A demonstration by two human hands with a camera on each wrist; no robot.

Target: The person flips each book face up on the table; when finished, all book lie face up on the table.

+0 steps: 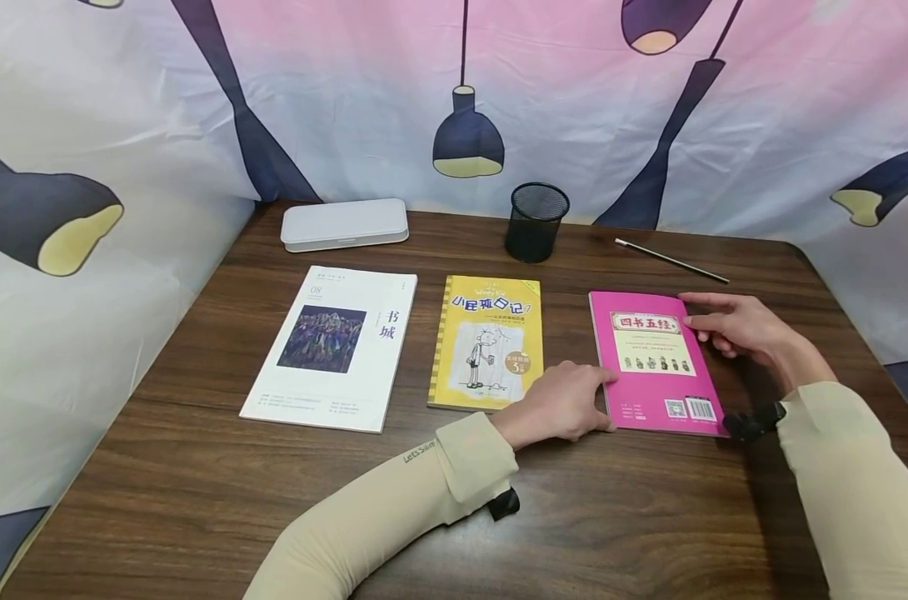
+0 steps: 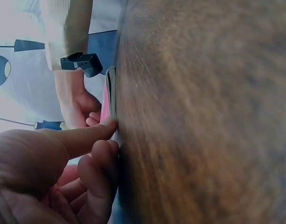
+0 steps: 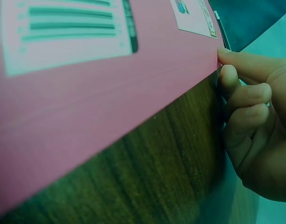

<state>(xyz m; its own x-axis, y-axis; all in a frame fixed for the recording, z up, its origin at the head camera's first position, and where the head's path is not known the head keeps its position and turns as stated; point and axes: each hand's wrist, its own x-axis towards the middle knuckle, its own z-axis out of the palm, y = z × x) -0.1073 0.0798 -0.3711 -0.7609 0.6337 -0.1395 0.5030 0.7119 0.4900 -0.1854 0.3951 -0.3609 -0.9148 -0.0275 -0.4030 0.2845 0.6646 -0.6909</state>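
A pink book (image 1: 652, 392) with a barcode on its cover lies flat at the right of the head view. My left hand (image 1: 555, 404) is at its left edge, with the index finger on the edge and the thumb by the near-left corner. In the left wrist view the thumb of that hand (image 2: 45, 163) touches the book's page edges (image 2: 111, 91). My right hand (image 1: 750, 329) is at the far-right side; its extended index finger reaches the far corner. The right wrist view shows a fingertip of the right hand (image 3: 260, 107) touching the pink book's edge (image 3: 147, 88).
Left of the pink book lie a yellow comic book (image 1: 487, 342) and a white magazine (image 1: 334, 346). Behind them are a white case (image 1: 345, 223), a black mesh pen cup (image 1: 535, 225) and a pencil (image 1: 671, 260). A printed curtain (image 1: 379, 100) backs the wooden table (image 1: 574, 525).
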